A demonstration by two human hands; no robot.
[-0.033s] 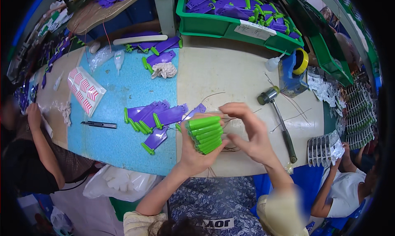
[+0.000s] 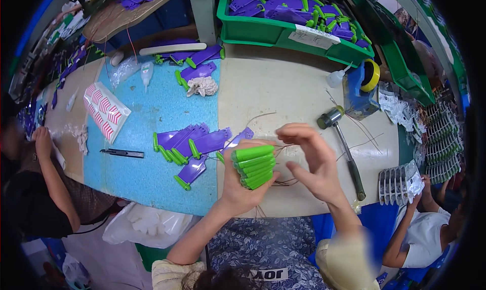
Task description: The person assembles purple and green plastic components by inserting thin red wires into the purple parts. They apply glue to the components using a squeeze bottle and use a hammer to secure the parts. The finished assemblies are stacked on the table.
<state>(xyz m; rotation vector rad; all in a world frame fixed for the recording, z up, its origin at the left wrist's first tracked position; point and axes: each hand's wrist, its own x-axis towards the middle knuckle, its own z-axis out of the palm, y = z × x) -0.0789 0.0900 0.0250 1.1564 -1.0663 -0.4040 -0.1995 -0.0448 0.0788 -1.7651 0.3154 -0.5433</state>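
Note:
My left hand (image 2: 237,191) is wrapped round a stack of bright green rounded plastic handles (image 2: 254,166), held above the table with their ends lined up. Whatever joins onto these handles is hidden by the hand. Close by on the right, my right hand (image 2: 319,171) is apart from the stack, its thumb and fingers curved and spread with nothing between them. Thin brown wires (image 2: 286,182) show between the two hands. Left of them, flat purple pieces with green handles (image 2: 202,142) lie in an overlapping pile.
To the right lie a hammer (image 2: 347,151), loose wires and yellow tape (image 2: 371,76). A utility knife (image 2: 121,153) and a striped packet (image 2: 106,110) rest on the blue mat (image 2: 126,181). A green bin (image 2: 278,33) of purple pieces stands behind. Other people (image 2: 53,183) work at both sides.
My right hand has shifted slightly to the right, away from the green handles, and its thumb is farther from them. My left hand and the stack have barely moved.

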